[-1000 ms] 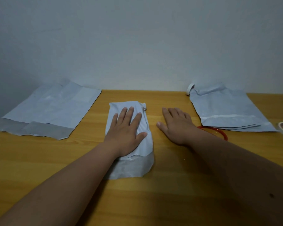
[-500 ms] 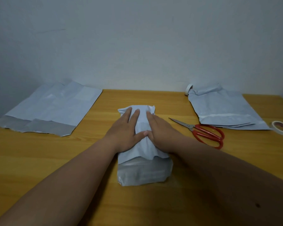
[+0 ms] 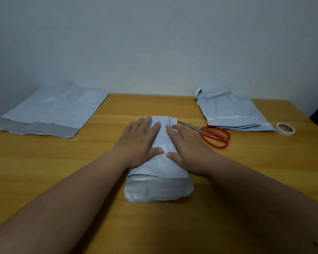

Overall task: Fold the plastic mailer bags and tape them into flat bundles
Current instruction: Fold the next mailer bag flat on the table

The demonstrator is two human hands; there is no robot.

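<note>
A folded mailer bag [image 3: 159, 177] lies in the middle of the wooden table [image 3: 44, 171], its long side running near to far. Its near end shows a darker grey band, and the paler upper layer covers the rest up to the far edge.

Both hands lie flat on top of this bag. The left hand [image 3: 139, 143] presses on its left half with the fingers straight and close together, pointing away towards the wall [image 3: 154, 43]; the thumb reaches in towards the middle. The right hand [image 3: 188, 145] presses on the right half in the same way, fingers straight, thumb turned inward. The two thumb tips are near each other over the middle of the bag but do not quite touch. Neither hand grasps anything; both are spread and pushing down.

On the far left of the table lies an unfolded bag [image 3: 50, 110], spread flat, with a grey strip along its near edge. On the far right lies a stack of bags [image 3: 231, 114]. A pair of scissors [image 3: 209, 134] with red handles lies between the right hand and this stack, blades pointing left towards the folded bag. A roll of tape [image 3: 285, 128] sits near the right edge of the table, just beside the stack. Another small white roll [image 3: 198, 92] stands at the far corner of the stack, against the wall.
</note>
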